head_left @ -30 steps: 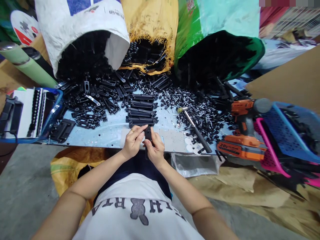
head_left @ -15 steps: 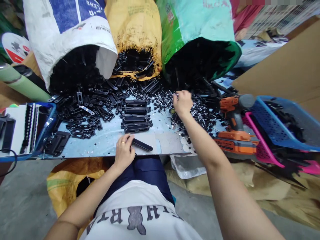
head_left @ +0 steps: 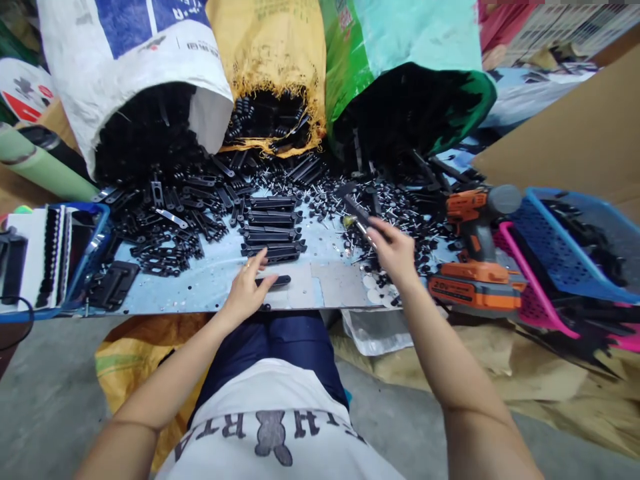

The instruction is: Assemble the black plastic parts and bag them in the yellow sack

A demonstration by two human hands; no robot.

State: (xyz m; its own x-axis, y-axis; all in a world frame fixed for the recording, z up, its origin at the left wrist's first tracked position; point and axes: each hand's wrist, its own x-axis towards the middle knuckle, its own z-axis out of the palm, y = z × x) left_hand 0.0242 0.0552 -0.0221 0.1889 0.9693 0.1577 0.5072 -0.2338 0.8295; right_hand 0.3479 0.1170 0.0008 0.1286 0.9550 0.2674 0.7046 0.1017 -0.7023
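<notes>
My left hand has its thumb and fingers apart at the table's front edge. Beside its thumb lies a long black plastic part; whether they touch I cannot tell. Just behind it, several similar long black parts are laid in a row, one behind another. My right hand is closed on a long, narrow black piece that points away to the back left. A small yellow thing and a silver rod show by that hand; how they belong together is unclear.
Heaps of small black links and pins cover the table's back. Behind them gape a white sack, a yellow sack and a green sack. An orange cordless drill and a blue basket stand right.
My right hand has come back from the pins, now with a long black piece in it. My left hand has spread its fingers, and the black part beside it has shifted slightly left and back.
</notes>
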